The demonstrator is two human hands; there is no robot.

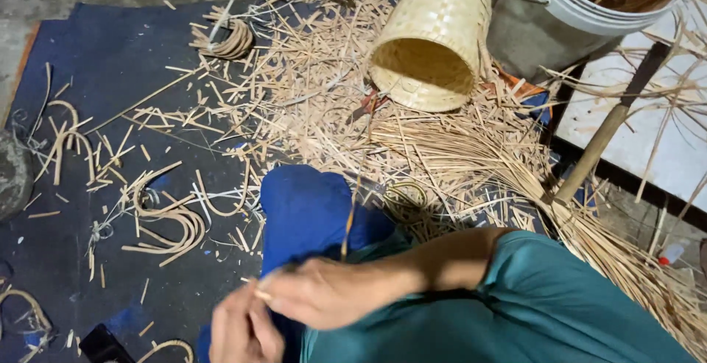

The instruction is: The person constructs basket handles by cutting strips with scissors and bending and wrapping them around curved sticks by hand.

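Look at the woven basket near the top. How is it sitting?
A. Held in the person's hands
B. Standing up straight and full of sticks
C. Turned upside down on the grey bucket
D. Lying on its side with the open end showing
D: the woven basket lies tipped over on the strips of cane, its empty open mouth facing the camera, beside the grey bucket.

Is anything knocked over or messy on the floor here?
Yes. The woven basket lies tipped on its side, its open mouth facing the camera. Around it, short bamboo offcuts are strewn thickly over the dark blue mat. Curved strips lie scattered nearer the hands.
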